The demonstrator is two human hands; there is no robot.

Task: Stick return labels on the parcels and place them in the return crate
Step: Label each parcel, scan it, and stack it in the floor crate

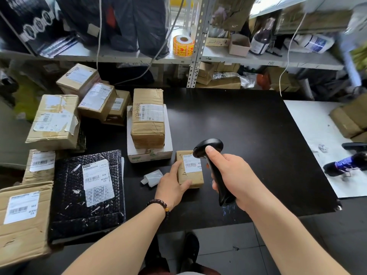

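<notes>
Head view shows one small brown box (190, 171) with a white label (192, 163) lying on the black table (248, 135), near the front. One left hand (170, 185) grips its left side. One right hand (231, 176) is wrapped around one smooth black scanner (211, 165), whose head hangs just over the box. Just left lies one crumpled clear scrap (152, 178). Farther left sit about nine cardboard parcels and one bumpy black mailer (87, 195); some are cut off at the edge. Far back, one orange sticker roll (183, 45) sits on a grey shelf (119, 55). Label words are too small to read.
</notes>
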